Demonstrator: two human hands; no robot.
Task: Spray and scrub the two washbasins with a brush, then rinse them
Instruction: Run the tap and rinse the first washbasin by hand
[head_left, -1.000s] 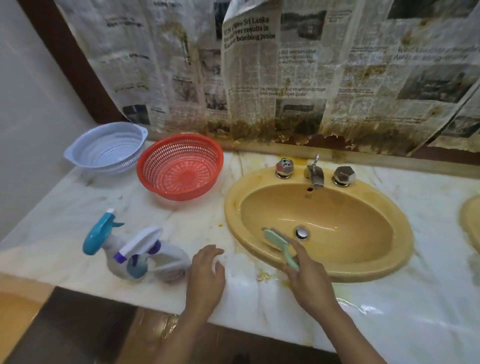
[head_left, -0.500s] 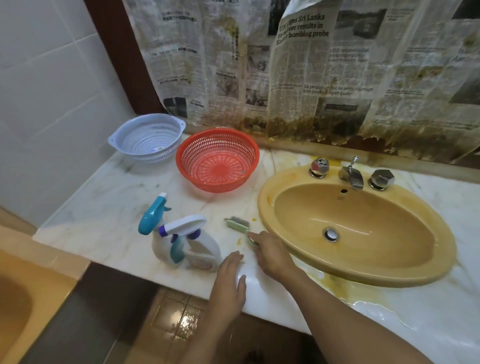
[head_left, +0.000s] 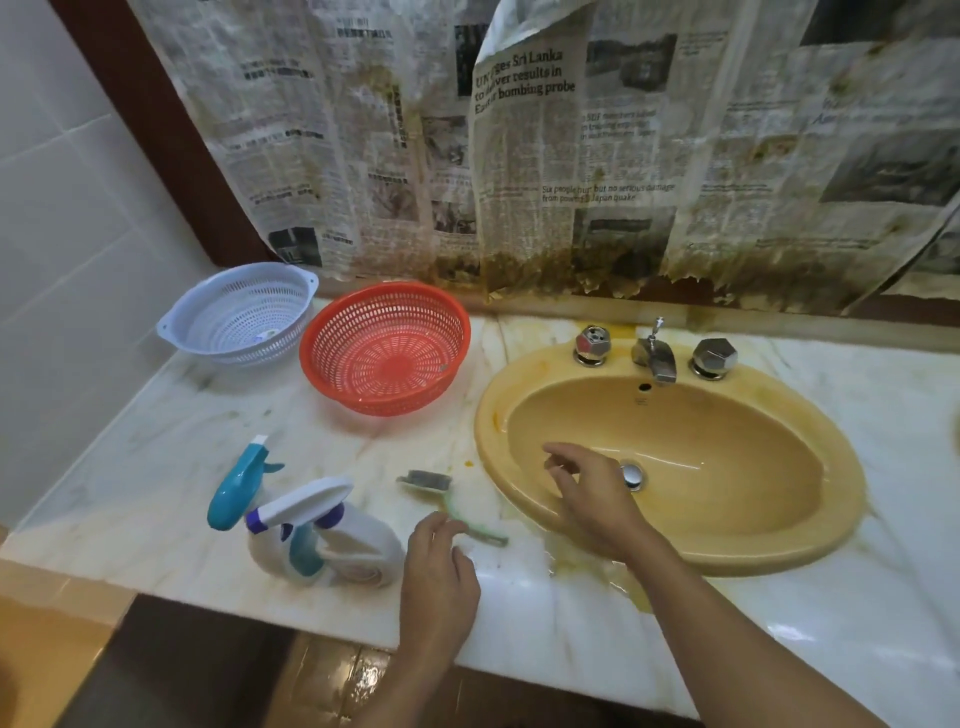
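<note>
A yellow oval washbasin (head_left: 769, 525) is set in the marble counter (head_left: 156, 467), with two chrome knobs and a tap (head_left: 655, 358) at its back. The green brush (head_left: 447, 501) lies on the counter just left of the basin, bristle head pointing away from me. My right hand (head_left: 592, 493) hovers over the basin's near left side with fingers loosely spread, holding nothing. My left hand (head_left: 439, 577) rests at the counter's front edge, fingertips beside the brush handle, gripping nothing. Two spray bottles (head_left: 306, 530), one with a teal trigger and one with a white trigger, stand left of the brush.
A red perforated basket (head_left: 387, 348) and a pale blue colander (head_left: 241, 314) sit at the back left of the counter. Stained newspaper (head_left: 571, 156) covers the wall behind. Yellowish liquid pools on the counter in front of the basin. A tiled wall closes the left side.
My right hand carried the brush out of the basin, laid it on the counter, let go and moved back over the basin. The camera view shifted left.
</note>
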